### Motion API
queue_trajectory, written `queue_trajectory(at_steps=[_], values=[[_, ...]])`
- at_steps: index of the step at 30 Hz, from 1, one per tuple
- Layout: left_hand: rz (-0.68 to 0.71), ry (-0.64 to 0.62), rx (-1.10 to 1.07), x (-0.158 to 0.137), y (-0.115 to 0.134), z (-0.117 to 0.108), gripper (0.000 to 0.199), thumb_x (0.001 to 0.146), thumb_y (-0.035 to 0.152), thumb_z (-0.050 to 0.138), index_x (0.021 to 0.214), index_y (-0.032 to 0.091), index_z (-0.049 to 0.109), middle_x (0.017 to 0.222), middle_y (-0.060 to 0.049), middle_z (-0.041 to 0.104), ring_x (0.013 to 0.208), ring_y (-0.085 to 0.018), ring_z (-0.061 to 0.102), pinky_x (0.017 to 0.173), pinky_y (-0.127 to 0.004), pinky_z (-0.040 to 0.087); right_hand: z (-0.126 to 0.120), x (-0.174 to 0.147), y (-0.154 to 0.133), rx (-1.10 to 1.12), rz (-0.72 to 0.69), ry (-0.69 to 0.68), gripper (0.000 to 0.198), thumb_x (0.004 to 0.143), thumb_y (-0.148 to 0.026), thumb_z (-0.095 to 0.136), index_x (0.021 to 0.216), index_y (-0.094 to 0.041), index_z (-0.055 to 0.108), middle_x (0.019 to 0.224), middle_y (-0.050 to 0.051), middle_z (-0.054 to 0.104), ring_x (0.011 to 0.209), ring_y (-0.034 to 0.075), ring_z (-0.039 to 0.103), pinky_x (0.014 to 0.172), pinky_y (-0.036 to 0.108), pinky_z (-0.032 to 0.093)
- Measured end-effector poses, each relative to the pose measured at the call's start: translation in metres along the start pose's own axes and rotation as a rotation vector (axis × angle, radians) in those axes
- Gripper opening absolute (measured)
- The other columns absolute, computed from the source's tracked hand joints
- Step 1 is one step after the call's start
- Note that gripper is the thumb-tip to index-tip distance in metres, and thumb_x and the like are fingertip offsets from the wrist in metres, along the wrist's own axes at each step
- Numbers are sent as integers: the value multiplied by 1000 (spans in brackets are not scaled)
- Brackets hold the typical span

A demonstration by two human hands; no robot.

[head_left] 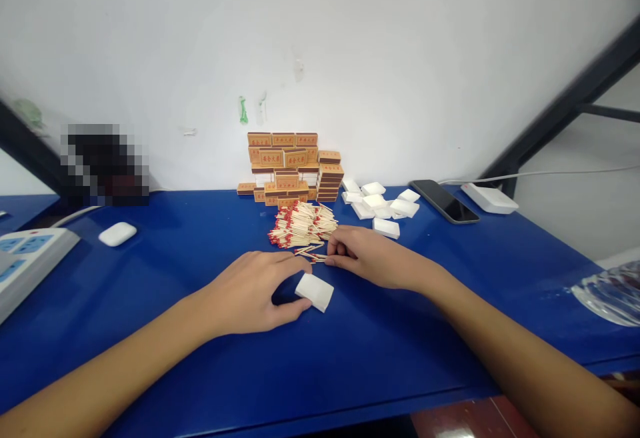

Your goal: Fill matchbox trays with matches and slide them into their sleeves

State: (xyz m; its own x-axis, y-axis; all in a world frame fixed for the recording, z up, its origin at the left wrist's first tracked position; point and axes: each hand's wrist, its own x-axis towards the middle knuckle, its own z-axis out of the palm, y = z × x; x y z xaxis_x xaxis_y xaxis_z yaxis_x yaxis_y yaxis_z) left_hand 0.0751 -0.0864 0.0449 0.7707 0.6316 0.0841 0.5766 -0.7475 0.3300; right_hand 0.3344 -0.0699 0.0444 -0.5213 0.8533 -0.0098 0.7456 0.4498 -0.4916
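Wall (310,45): white, patchy, with a few scuffs and a green smear. Table (210,385): blue, pushed up to it. Power strip (37,265) at the table's left edge.

Stacked matchboxes (285,158): brown and orange with red lettering, standing in rows at the back of the table, close to the wall; a shorter column adjoins on the right.

Left hand (267,291): thumb and forefinger spread around the near white box (315,291), grasping it lightly by its left side; the box lies askew on the table. Right hand (357,255): fingers curled, thumb and forefinger drawn together at the ends of the loose matches; whether any is gripped, cannot tell.

Group of white boxes (375,205): scattered and overlapping, right of the stack. Match pile (303,225): heaped directly in front of the stack, many red heads toward the left. Dark phone (445,201): flat, right of the white group. White slab (489,198): just beyond the phone. Rounded white case (118,233): on the left, near the power strip.

Loose matches (311,253): a few, between the two hands, just in front of the pile.
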Motion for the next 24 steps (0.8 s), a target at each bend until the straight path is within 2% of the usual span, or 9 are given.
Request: queue_trajectory(at_steps=[2,4,7,9,13,17,24], values=[[-30,-17,-4,0,2,-2,26,91,41,67,113,25,68,97,-1,75,80,-21,70,66,-31,44,-2,-1,1,-3,10,-20,16,101,-29,62,89,-19,63,87,2,65,74,15,56,64,28,38],[-56,-29,4,-1,2,-4,29,89,46,69,107,25,67,91,0,73,75,-21,68,63,-31,42,-4,-2,2,-13,15,-24,17,102,-30,61,89,-19,62,88,3,66,75,16,56,65,29,38],[-74,-28,21,-1,1,-5,40,86,55,70,110,24,66,87,-1,71,73,-22,66,62,-32,41,-6,-3,2,-33,18,-21,16,102,-30,60,90,-20,61,90,3,65,77,16,56,66,29,39],[-72,-19,23,-1,0,-5,42,86,55,71,114,24,67,87,-1,71,73,-22,67,64,-33,43,-7,-3,2,-39,20,-19,16,102,-31,60,90,-20,61,89,3,64,76,16,55,65,29,39],[-44,3,10,-1,0,-3,37,86,47,71,115,24,68,85,0,71,72,-20,66,63,-31,43,-6,-3,0,-27,41,-47,17,103,-31,58,90,-20,61,89,3,65,75,17,56,66,30,40],[-9,-12,-2,1,1,-3,24,88,42,69,102,23,68,85,0,71,71,-19,65,62,-30,41,-6,-6,0,-63,15,-84,20,106,-32,52,91,-20,59,98,6,67,81,19,59,72,32,43],[-49,-20,14,1,0,-4,28,89,48,70,102,23,69,81,0,69,68,-19,63,61,-30,39,-4,-9,4,-142,-16,-91,17,104,-31,52,92,-19,57,98,8,65,78,19,59,71,33,44]])
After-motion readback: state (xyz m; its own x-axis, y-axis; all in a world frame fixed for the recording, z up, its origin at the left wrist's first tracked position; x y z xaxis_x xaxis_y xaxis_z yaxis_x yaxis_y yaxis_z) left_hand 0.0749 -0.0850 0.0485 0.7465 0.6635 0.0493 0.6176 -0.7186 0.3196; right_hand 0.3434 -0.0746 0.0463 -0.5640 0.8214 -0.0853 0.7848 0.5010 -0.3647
